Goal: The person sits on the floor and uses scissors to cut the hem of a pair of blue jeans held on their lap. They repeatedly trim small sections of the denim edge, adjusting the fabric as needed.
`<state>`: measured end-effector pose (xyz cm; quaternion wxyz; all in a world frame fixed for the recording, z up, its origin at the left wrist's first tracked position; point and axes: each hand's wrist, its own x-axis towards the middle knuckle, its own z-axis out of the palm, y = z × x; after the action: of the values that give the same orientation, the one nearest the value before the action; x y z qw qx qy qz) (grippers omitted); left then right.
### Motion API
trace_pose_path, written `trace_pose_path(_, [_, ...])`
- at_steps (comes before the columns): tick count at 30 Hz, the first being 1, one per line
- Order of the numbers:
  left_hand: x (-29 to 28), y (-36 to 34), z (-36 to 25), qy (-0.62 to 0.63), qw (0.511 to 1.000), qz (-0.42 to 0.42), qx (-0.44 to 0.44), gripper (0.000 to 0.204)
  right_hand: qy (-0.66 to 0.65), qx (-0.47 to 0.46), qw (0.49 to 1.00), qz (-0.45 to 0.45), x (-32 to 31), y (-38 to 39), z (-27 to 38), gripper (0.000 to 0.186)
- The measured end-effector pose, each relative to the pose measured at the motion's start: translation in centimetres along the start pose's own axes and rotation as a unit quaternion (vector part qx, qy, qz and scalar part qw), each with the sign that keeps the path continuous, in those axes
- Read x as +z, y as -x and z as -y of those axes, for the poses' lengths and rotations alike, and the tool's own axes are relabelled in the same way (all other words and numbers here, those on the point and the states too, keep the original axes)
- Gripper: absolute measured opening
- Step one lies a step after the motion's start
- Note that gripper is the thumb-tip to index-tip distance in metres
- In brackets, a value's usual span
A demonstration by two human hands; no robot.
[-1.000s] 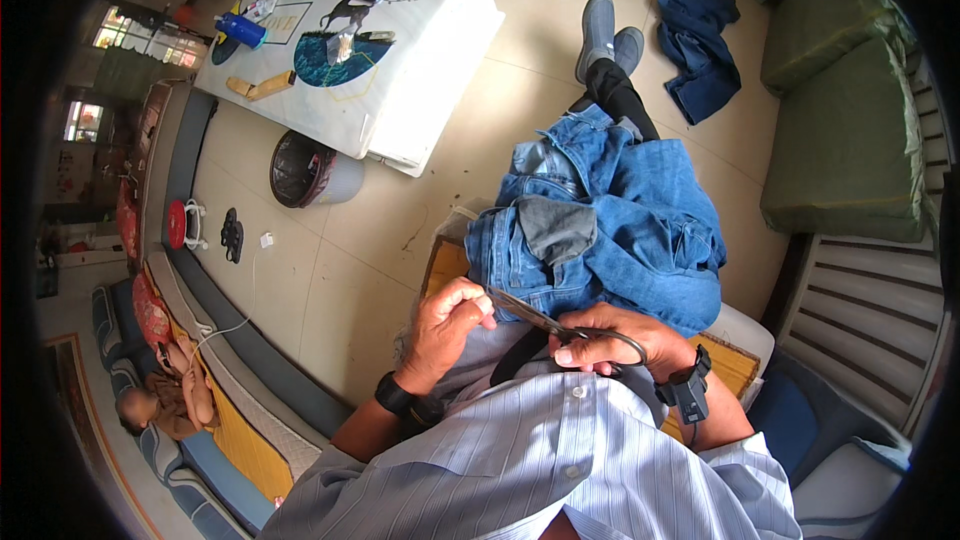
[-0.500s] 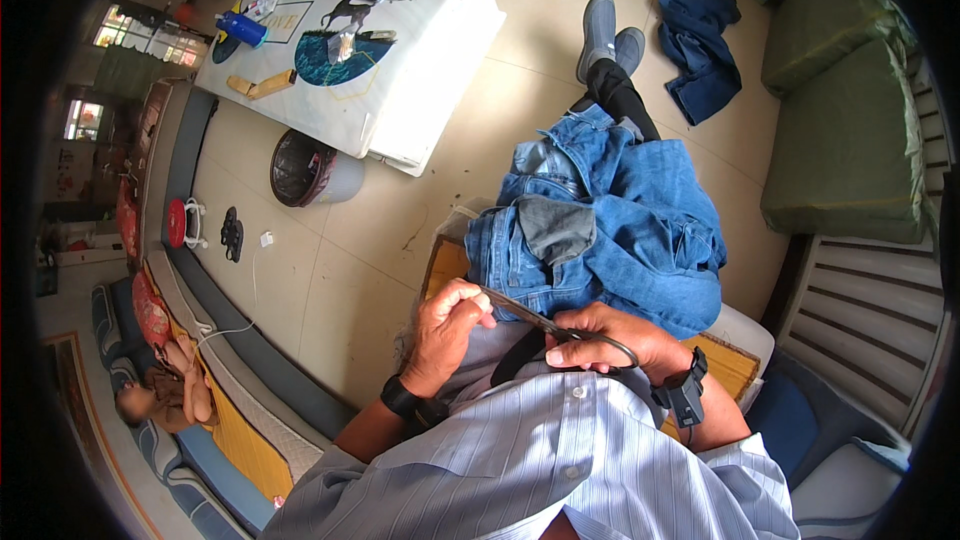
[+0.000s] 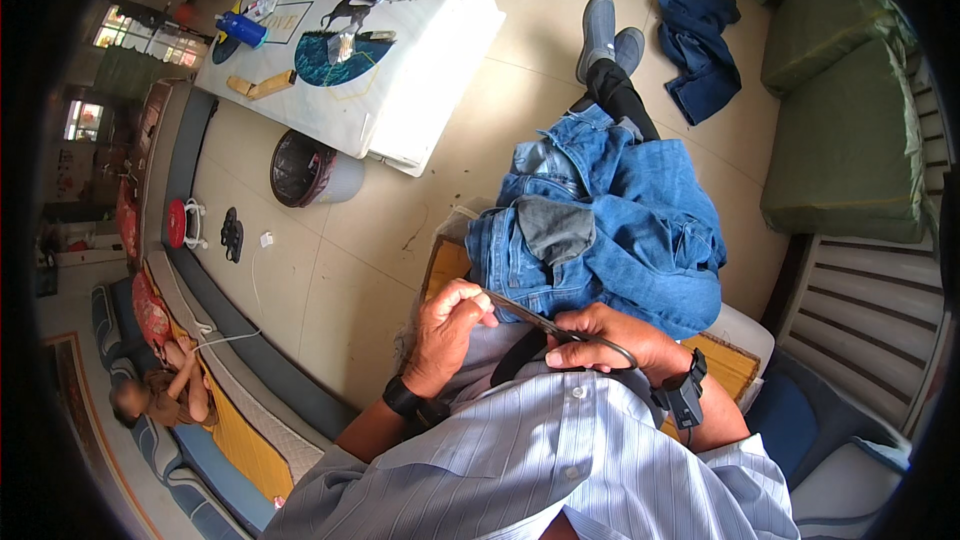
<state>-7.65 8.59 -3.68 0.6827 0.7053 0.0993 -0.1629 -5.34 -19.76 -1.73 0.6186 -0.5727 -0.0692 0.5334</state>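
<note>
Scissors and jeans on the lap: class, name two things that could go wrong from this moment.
The scissors in the right hand point toward the left hand pinching the denim, so a slip might nick a finger. The bunched jeans hide layers underneath; a cut may catch extra fabric.

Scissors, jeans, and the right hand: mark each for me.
scissors (image 3: pixel 540 321), head view, on the dark blades near the pivot.
jeans (image 3: pixel 640 220), head view, on the blue denim heaped on the lap.
right hand (image 3: pixel 610 338), head view, on the back of the hand.
</note>
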Motion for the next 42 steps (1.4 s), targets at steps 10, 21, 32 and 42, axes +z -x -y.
trace_pose_path(10, [0.0,0.3,0.2,0.006,1.0,0.013,0.005,0.015,-0.023,0.0,1.0,0.01,0.0,-0.2,-0.4,0.039])
trace_pose_path(21, [-0.1,0.4,0.3,0.019,1.0,0.02,-0.003,0.013,-0.021,0.002,1.0,0.003,0.0,-0.3,-0.4,0.038])
trace_pose_path(32, [-0.2,0.0,0.5,0.077,0.997,0.012,-0.008,0.015,-0.035,-0.008,0.998,0.056,-1.1,1.6,0.8,0.036])
trace_pose_path(42, [0.0,0.3,0.5,0.074,0.997,0.014,-0.001,0.014,-0.008,0.039,0.997,0.062,-0.9,1.5,0.8,0.041])
